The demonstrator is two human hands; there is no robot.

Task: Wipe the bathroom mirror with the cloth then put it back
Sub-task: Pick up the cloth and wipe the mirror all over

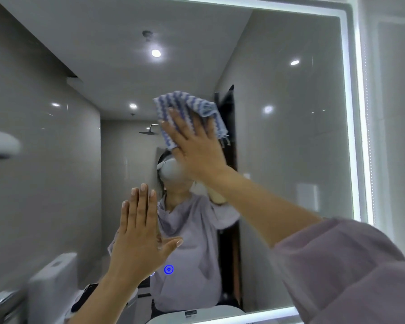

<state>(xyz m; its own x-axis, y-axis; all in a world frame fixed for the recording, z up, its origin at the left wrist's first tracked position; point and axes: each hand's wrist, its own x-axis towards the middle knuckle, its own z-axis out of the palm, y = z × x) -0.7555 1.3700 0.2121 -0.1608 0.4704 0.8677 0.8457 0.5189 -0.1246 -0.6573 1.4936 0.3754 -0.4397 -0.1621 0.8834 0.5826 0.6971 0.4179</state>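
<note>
The bathroom mirror (290,141) fills the view, framed by a lit white strip along its top, right and bottom edges. A blue-and-white striped cloth (185,108) lies bunched against the glass near the middle. My right hand (194,146) presses it flat to the mirror with straight, spread fingers, the arm in a lilac sleeve reaching up from the lower right. My left hand (140,232) is raised lower down, palm toward the glass, fingers straight and together, thumb out. Whether it touches the mirror is unclear.
The mirror reflects a person in a lilac top, a shower head (150,130), ceiling lights and a dark doorway. A white fixture (0,143) juts in at the left edge. A touch button (168,269) glows blue low on the glass.
</note>
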